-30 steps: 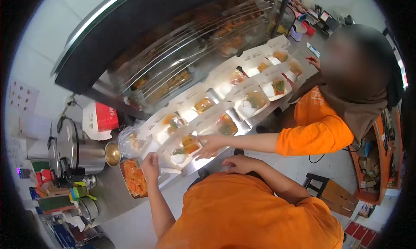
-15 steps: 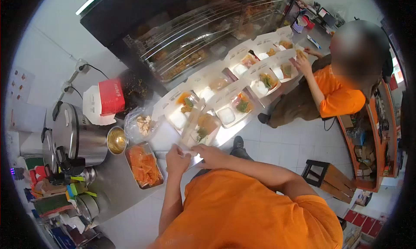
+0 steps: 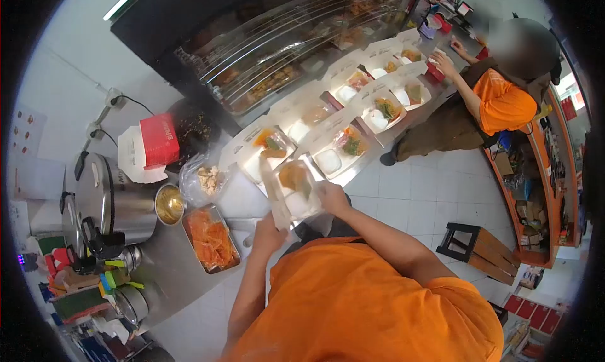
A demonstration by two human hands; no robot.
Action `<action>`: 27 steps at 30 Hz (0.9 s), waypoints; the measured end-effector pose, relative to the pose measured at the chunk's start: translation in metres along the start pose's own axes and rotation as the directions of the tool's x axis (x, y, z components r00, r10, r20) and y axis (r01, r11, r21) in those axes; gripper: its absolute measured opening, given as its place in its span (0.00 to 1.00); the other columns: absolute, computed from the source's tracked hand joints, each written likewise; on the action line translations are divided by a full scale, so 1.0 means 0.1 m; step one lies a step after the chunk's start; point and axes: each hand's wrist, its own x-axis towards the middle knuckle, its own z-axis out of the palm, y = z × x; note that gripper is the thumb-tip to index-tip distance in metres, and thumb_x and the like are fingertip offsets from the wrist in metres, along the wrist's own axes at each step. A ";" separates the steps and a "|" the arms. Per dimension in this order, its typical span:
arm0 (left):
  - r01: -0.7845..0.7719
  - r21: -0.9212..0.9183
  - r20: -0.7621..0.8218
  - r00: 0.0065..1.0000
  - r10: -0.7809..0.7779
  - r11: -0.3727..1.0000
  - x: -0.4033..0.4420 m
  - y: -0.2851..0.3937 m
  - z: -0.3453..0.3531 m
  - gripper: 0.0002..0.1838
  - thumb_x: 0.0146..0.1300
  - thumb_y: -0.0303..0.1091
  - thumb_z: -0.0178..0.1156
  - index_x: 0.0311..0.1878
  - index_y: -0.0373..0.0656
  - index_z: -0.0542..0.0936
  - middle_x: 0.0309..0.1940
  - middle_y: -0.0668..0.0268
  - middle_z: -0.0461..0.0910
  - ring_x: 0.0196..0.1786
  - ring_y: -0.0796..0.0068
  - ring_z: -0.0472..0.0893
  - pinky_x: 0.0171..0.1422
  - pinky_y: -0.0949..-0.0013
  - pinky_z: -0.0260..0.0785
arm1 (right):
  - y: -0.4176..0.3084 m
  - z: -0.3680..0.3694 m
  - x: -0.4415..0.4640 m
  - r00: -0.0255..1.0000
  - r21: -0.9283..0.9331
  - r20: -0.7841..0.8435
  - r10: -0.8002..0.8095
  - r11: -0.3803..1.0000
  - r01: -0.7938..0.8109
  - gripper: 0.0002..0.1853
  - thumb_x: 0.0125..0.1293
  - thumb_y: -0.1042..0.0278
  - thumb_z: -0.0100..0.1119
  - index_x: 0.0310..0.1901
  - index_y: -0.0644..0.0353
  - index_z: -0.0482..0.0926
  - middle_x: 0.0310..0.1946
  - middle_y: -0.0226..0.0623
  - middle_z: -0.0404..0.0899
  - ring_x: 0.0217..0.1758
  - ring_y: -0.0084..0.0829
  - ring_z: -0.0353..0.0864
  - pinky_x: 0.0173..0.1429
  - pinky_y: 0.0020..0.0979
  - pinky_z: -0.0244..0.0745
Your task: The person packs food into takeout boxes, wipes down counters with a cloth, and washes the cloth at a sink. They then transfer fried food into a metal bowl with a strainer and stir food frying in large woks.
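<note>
An open white paper takeaway box, with a mound of white rice and brown-orange food inside, is held at the counter's near edge. My left hand is closed on the near end of its raised lid flap. On the box's right side wall, my right hand has its fingers wrapped round the edge. Just beyond stands another open box with rice, orange sauce and a green leaf. To its right is a further rice box with greens. The fingertips of both hands are partly hidden.
A tray of orange slices, a metal bowl, a plastic bag and a large steel pot stand left. Behind the boxes is a glass display case. A co-worker stands right, near a stool.
The nearest box has turned and come closer, its rice now showing. My right hand moved from beside the left hand to the box's right side. The co-worker shifted slightly right.
</note>
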 end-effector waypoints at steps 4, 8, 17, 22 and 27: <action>0.177 -0.342 0.222 0.970 -0.103 0.923 -0.08 0.09 0.34 0.27 0.56 0.27 0.68 0.61 0.36 0.76 0.50 0.49 0.86 0.51 0.59 0.87 0.57 0.60 0.79 | -0.26 -0.38 -0.14 0.969 -0.039 0.012 -0.246 0.968 0.246 0.18 0.67 0.55 0.66 0.51 0.61 0.84 0.44 0.50 0.86 0.49 0.50 0.85 0.55 0.45 0.79; -0.009 -0.676 0.207 0.957 0.202 0.736 0.04 -0.37 0.82 0.34 0.57 0.26 0.71 0.66 0.35 0.69 0.50 0.55 0.84 0.53 0.58 0.85 0.58 0.63 0.78 | -0.88 -1.04 -0.57 0.788 0.019 0.367 -0.494 0.851 0.524 0.16 0.69 0.61 0.62 0.53 0.59 0.83 0.39 0.50 0.84 0.43 0.53 0.84 0.50 0.46 0.79; -0.171 -0.195 -0.424 0.903 0.074 0.966 0.26 -0.30 0.36 0.34 0.61 0.16 0.64 0.70 0.35 0.64 0.68 0.50 0.68 0.74 0.56 0.68 0.76 0.54 0.64 | -0.50 -0.86 -0.74 0.899 -0.087 0.168 -0.405 0.902 0.423 0.12 0.69 0.71 0.58 0.52 0.58 0.81 0.47 0.48 0.81 0.49 0.51 0.83 0.52 0.45 0.80; -0.381 -0.058 -0.193 0.911 0.364 0.923 0.39 -0.53 0.31 0.25 0.61 0.15 0.62 0.62 0.35 0.72 0.58 0.49 0.78 0.65 0.54 0.79 0.70 0.60 0.71 | -0.49 -0.73 -0.60 0.882 -0.013 -0.043 -0.469 0.883 0.469 0.17 0.64 0.78 0.62 0.55 0.64 0.77 0.50 0.50 0.79 0.49 0.51 0.83 0.55 0.45 0.79; -0.379 -0.022 -0.115 0.920 0.375 0.925 0.27 -0.76 0.32 0.18 0.63 0.15 0.59 0.56 0.38 0.79 0.52 0.48 0.84 0.59 0.52 0.84 0.63 0.59 0.75 | -0.45 -0.56 -0.51 0.907 0.103 0.006 -0.422 0.902 0.419 0.21 0.62 0.79 0.65 0.57 0.63 0.77 0.50 0.48 0.80 0.49 0.49 0.84 0.55 0.46 0.78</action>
